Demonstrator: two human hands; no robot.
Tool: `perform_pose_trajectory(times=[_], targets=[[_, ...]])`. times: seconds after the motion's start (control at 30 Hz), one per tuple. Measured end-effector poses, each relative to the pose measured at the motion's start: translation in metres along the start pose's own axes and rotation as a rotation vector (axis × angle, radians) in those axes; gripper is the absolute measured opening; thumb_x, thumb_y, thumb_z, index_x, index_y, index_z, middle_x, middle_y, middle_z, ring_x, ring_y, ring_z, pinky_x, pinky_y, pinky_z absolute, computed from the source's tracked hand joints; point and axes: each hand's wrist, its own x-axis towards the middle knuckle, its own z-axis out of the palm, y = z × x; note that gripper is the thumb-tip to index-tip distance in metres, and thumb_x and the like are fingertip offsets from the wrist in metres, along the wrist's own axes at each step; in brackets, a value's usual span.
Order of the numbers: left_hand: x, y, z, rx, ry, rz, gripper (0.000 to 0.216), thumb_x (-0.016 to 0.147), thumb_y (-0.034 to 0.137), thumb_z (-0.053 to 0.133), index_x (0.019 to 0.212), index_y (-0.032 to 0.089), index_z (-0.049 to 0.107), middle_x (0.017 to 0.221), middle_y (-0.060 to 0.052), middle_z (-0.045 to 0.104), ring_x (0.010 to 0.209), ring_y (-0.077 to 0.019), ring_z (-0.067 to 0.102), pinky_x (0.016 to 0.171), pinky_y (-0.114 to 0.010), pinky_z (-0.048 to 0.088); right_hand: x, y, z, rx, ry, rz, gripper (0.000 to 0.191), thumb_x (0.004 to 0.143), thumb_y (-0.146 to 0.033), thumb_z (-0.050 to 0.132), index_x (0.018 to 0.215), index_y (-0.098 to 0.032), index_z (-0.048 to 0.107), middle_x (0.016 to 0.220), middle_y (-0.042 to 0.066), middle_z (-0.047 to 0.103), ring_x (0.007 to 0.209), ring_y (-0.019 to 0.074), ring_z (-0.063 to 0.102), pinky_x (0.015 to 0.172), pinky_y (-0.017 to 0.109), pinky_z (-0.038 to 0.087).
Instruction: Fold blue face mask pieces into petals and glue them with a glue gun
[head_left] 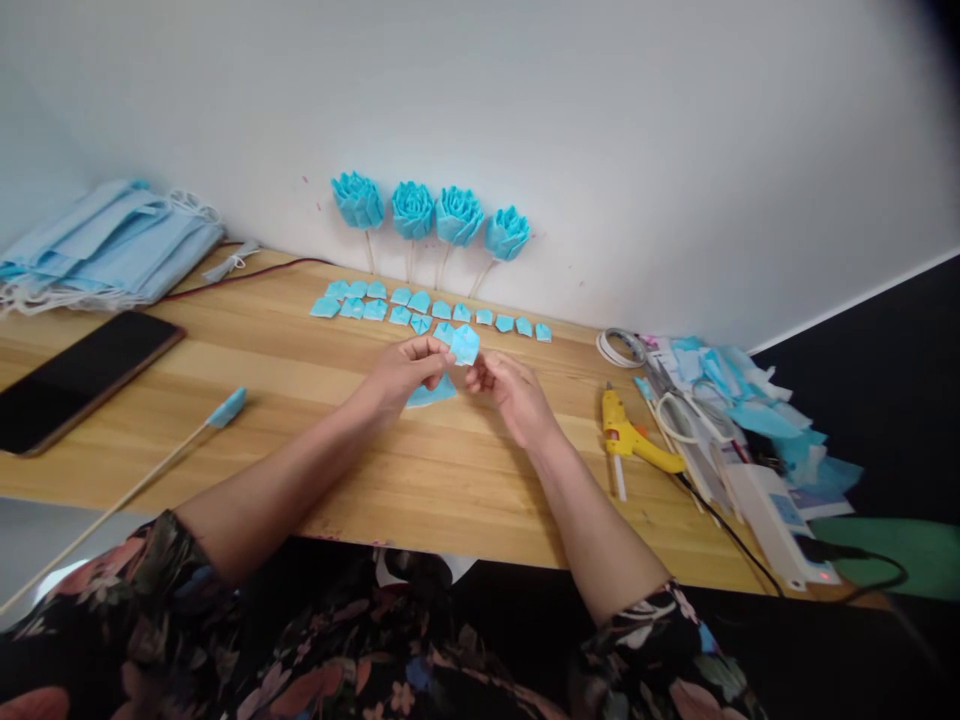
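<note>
Both my hands meet over the middle of the wooden table (315, 470). My left hand (405, 372) and my right hand (504, 385) pinch a small folded blue petal piece (465, 344) between their fingertips. Another blue piece (431, 394) lies on the table under my left hand. Just beyond, several folded blue petals (420, 310) lie in rows. Several finished blue fabric roses on sticks (431, 215) lean against the white wall.
A stack of blue face masks (105, 245) sits at the far left, a dark phone (75, 375) in front of it. A wooden skewer with a blue tip (150, 470) lies left. A yellow glue gun (634, 440), scissors and blue scraps (742, 410) crowd the right end.
</note>
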Motion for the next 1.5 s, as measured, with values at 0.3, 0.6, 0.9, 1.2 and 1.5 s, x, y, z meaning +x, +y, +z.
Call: perform_pose_trajectory(times=[0.3, 0.6, 0.9, 1.2, 1.5], targets=[[-0.002, -0.002, 0.003, 0.014, -0.006, 0.020, 0.022, 0.069, 0.034, 0.077, 0.080, 0.018, 0.065, 0.058, 0.005, 0.052, 0.052, -0.0077, 0.042, 0.054, -0.025, 0.032, -0.002, 0.000, 0.005, -0.177, 0.047, -0.065, 0.027, 0.077, -0.040, 0.068, 0.064, -0.020, 0.056, 0.065, -0.002, 0.058, 0.063, 0.0123, 0.047, 0.065, 0.027, 0.039], [-0.002, 0.009, 0.003, -0.088, -0.036, -0.023, 0.019, 0.075, 0.033, 0.071, 0.079, 0.016, 0.063, 0.063, 0.002, 0.053, 0.057, -0.0090, 0.047, 0.056, -0.024, 0.037, -0.004, 0.000, 0.005, -0.242, 0.022, -0.093, 0.029, 0.077, -0.037, 0.065, 0.060, -0.021, 0.048, 0.059, -0.005, 0.044, 0.058, 0.0107, 0.038, 0.058, 0.027, 0.029], [-0.002, 0.002, 0.003, 0.049, -0.048, -0.017, 0.025, 0.074, 0.035, 0.071, 0.065, 0.017, 0.057, 0.058, 0.003, 0.051, 0.056, -0.0087, 0.045, 0.059, -0.026, 0.036, -0.004, 0.001, 0.005, -0.325, 0.012, -0.118, 0.033, 0.079, -0.040, 0.064, 0.061, -0.021, 0.043, 0.060, -0.005, 0.036, 0.057, 0.0101, 0.032, 0.055, 0.026, 0.025], [-0.004, 0.009, 0.001, 0.069, 0.026, 0.072, 0.022, 0.073, 0.029, 0.067, 0.062, 0.018, 0.052, 0.059, 0.003, 0.051, 0.058, -0.0096, 0.045, 0.063, -0.026, 0.037, -0.004, -0.004, -0.003, -0.232, -0.149, -0.098, 0.032, 0.086, -0.053, 0.061, 0.091, -0.022, 0.067, 0.081, 0.001, 0.065, 0.079, 0.0165, 0.059, 0.079, 0.032, 0.046], [-0.009, 0.011, 0.005, 0.259, -0.032, 0.148, 0.021, 0.075, 0.034, 0.069, 0.068, 0.017, 0.060, 0.068, 0.001, 0.057, 0.063, -0.0102, 0.047, 0.061, -0.025, 0.037, -0.001, -0.013, -0.005, -0.089, 0.035, -0.116, 0.041, 0.077, -0.046, 0.074, 0.112, -0.027, 0.067, 0.091, 0.001, 0.070, 0.089, 0.0177, 0.065, 0.090, 0.036, 0.050]])
